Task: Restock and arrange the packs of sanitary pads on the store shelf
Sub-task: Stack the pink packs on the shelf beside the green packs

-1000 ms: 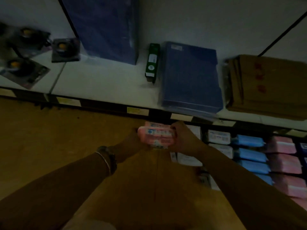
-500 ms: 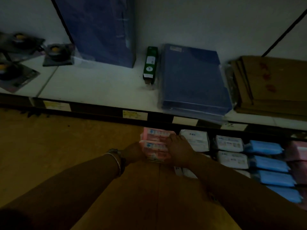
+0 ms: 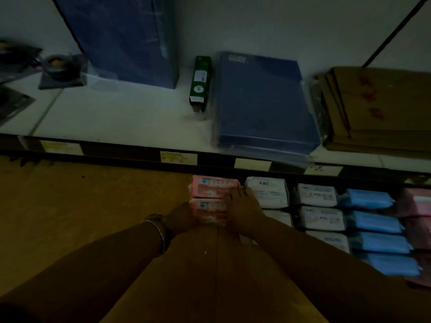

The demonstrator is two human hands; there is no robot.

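Two pink packs of sanitary pads lie one behind the other at the left end of the lower shelf. The near pink pack (image 3: 208, 212) is held between both hands: my left hand (image 3: 180, 216) grips its left side and my right hand (image 3: 242, 212) grips its right side, fingers reaching to the far pink pack (image 3: 213, 187). To the right lie rows of white packs (image 3: 268, 191), blue packs (image 3: 370, 199) and more pink packs (image 3: 417, 202). The scene is dim.
The upper white shelf (image 3: 121, 117) carries a green box (image 3: 200, 82), a flat blue package (image 3: 263, 101), an upright blue package (image 3: 126, 38), brown cardboard (image 3: 382, 108) and dark items at the left. The brown floor (image 3: 70, 210) lies left of the packs.
Both hands lowered the pink pack from mid-air onto the lower shelf, in front of the other pink pack. The view shifted down and closer.
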